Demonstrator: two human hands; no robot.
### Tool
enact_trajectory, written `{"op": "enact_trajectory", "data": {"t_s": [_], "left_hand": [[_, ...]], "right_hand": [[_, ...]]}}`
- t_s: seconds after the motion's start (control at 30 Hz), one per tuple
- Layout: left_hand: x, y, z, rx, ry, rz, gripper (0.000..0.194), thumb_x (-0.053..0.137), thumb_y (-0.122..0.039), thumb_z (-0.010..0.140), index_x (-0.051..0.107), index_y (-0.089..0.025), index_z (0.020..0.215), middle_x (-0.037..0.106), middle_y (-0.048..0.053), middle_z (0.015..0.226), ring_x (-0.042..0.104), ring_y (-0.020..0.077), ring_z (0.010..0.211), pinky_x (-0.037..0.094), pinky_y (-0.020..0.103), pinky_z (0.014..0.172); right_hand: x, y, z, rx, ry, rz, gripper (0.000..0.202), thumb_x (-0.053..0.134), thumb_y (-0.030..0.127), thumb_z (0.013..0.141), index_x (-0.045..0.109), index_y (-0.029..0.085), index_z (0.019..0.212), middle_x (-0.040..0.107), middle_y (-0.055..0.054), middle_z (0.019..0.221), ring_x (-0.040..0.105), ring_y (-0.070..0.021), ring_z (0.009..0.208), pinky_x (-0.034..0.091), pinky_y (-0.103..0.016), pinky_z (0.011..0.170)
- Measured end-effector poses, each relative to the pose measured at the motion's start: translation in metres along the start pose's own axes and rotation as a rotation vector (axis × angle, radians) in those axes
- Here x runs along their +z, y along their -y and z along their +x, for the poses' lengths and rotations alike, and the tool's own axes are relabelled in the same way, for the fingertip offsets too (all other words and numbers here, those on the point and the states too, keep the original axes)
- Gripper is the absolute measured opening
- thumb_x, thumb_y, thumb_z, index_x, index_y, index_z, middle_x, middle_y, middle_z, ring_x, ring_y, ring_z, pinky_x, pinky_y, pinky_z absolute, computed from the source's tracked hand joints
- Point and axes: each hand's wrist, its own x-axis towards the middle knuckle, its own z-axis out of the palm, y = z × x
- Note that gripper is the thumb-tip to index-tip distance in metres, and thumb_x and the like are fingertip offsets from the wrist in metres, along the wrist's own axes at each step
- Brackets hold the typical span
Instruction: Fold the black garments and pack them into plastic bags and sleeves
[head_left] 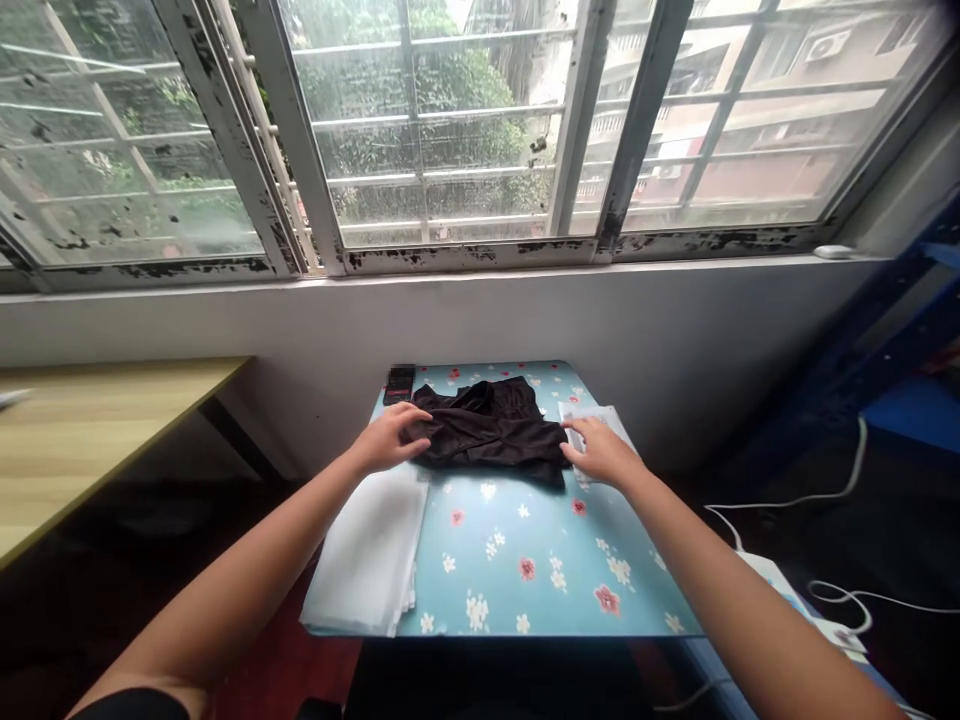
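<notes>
A black cloth garment [487, 440] lies folded and rumpled across the far part of the small table; its exact kind cannot be made out. At its left edge is my left hand [391, 438], thumb and fingers apart, the fingertips over or touching the cloth. On the other side, my right hand [600, 452] has its fingers spread by the garment's right edge. Beneath my left forearm lies a stack of clear plastic bags [371, 550]. Another white plastic packet [619, 425] sits partly hidden behind my right hand.
The table has a blue flowered top [517, 600]. A dark phone [399, 385] lies in its far left corner. A wooden desk [112, 420] stands left, a blue metal frame [847, 330] right. White cables [787, 497] run at the right. Windows [450, 130] are ahead.
</notes>
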Motion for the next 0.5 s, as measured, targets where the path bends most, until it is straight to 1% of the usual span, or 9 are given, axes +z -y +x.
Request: {"op": "enact_trajectory", "data": {"t_s": [0.07,0.1,0.2,0.27,0.33,0.37,0.43,0.47,0.5], "left_hand": [[0.008,0.006,-0.001,0.184,0.137,0.145,0.049,0.080,-0.036,0.076,0.072,-0.028,0.124,0.063,0.008,0.138,0.053,0.0322,0.128,0.043,0.044,0.111],[0.012,0.009,0.000,0.225,0.178,0.196,0.047,0.080,-0.033,0.076,0.073,-0.029,0.123,0.064,0.008,0.137,0.052,0.0328,0.129,0.041,0.045,0.112],[0.019,0.022,0.009,0.200,0.206,0.212,0.032,0.073,-0.026,0.080,0.079,-0.028,0.111,0.072,0.007,0.124,0.058,0.0312,0.121,0.042,0.045,0.111],[0.019,0.029,0.015,0.183,0.215,0.184,0.024,0.068,-0.026,0.083,0.081,-0.028,0.104,0.075,0.007,0.114,0.063,0.0290,0.113,0.046,0.041,0.106],[0.016,0.033,0.020,0.179,0.222,0.160,0.022,0.066,-0.029,0.086,0.081,-0.028,0.101,0.077,0.006,0.109,0.066,0.0266,0.107,0.050,0.037,0.098],[0.013,0.034,0.022,0.178,0.225,0.149,0.022,0.065,-0.031,0.087,0.081,-0.029,0.101,0.077,0.005,0.107,0.067,0.0254,0.103,0.051,0.034,0.094],[0.007,0.034,0.025,0.177,0.231,0.132,0.022,0.063,-0.035,0.089,0.081,-0.028,0.100,0.078,0.005,0.102,0.069,0.0231,0.095,0.053,0.031,0.086],[0.003,0.034,0.026,0.177,0.237,0.125,0.023,0.063,-0.036,0.090,0.081,-0.028,0.100,0.078,0.004,0.099,0.069,0.0221,0.091,0.052,0.030,0.083],[0.000,0.034,0.026,0.176,0.248,0.120,0.024,0.062,-0.037,0.091,0.081,-0.027,0.101,0.078,0.004,0.096,0.068,0.0212,0.087,0.052,0.030,0.081]], "right_hand": [[-0.001,-0.004,0.002,-0.118,0.102,-0.100,0.047,0.070,0.039,0.078,0.070,0.029,0.124,0.066,-0.009,0.124,0.065,-0.0268,0.103,0.048,-0.033,0.088],[-0.002,-0.005,0.005,-0.160,0.149,-0.146,0.043,0.071,0.038,0.078,0.073,0.030,0.120,0.067,-0.008,0.121,0.066,-0.0263,0.100,0.048,-0.032,0.085],[-0.006,-0.004,0.018,-0.237,0.238,-0.263,0.024,0.063,0.032,0.084,0.078,0.029,0.102,0.073,-0.006,0.109,0.066,-0.0259,0.097,0.046,-0.032,0.080],[-0.010,-0.001,0.028,-0.272,0.263,-0.316,0.022,0.056,0.031,0.089,0.077,0.028,0.097,0.075,-0.006,0.105,0.067,-0.0253,0.096,0.045,-0.031,0.077],[-0.013,0.003,0.037,-0.297,0.292,-0.360,0.023,0.057,0.037,0.091,0.076,0.028,0.099,0.076,-0.005,0.099,0.067,-0.0244,0.089,0.043,-0.031,0.073],[-0.014,0.005,0.041,-0.305,0.312,-0.382,0.024,0.061,0.042,0.088,0.075,0.028,0.101,0.075,-0.005,0.096,0.066,-0.0241,0.085,0.042,-0.030,0.070],[-0.014,0.009,0.046,-0.320,0.364,-0.429,0.031,0.075,0.046,0.075,0.074,0.028,0.101,0.074,-0.004,0.087,0.065,-0.0241,0.077,0.040,-0.030,0.066],[-0.014,0.011,0.048,-0.329,0.389,-0.452,0.032,0.079,0.043,0.070,0.075,0.027,0.098,0.074,-0.004,0.084,0.065,-0.0244,0.075,0.039,-0.030,0.065],[-0.014,0.013,0.049,-0.340,0.410,-0.473,0.028,0.080,0.037,0.067,0.076,0.026,0.093,0.073,-0.004,0.083,0.065,-0.0245,0.075,0.039,-0.030,0.064]]}}
